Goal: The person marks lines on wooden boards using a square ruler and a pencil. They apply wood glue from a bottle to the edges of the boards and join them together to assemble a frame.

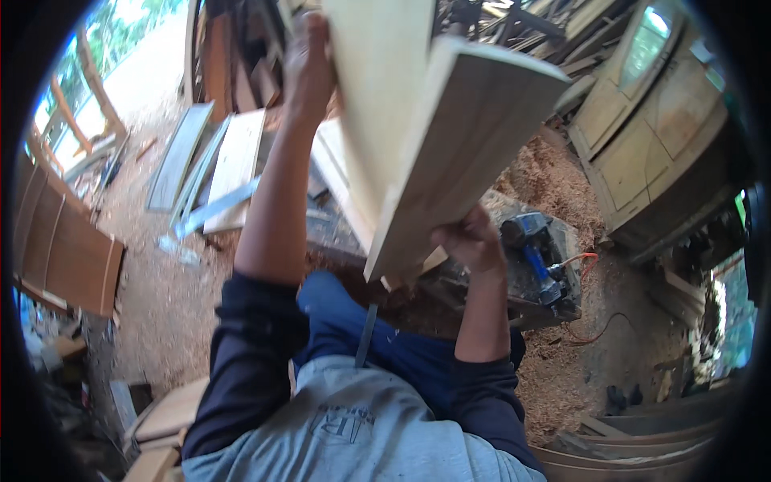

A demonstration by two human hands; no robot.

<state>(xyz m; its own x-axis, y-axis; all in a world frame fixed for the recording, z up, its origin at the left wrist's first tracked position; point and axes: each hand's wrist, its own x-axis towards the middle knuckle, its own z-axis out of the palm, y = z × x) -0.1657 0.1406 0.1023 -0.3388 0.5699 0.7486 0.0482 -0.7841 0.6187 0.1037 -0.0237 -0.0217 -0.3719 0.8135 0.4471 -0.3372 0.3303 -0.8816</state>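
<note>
Two pale wooden boards are raised in front of me and meet at an angle; I cannot tell whether they are fastened together. My left hand (308, 68) grips the far left edge of the taller board (377, 88), and the fingers behind it are partly hidden. Lower down, my right hand (472, 239) is closed on the underside edge of the nearer, tilted board (474, 136). Right of that hand, a blue and black nail gun (536, 257) lies on a worn low workbench (562, 309), an orange hose (580, 259) at its end.
Loose planks (237, 153) lean and lie at the left. Wood shavings (554, 181) cover much of the floor. A wooden cabinet or door panel (650, 132) stands at the right, with stacked scrap timber (554, 32) behind. Brown panels (68, 237) stand at the far left.
</note>
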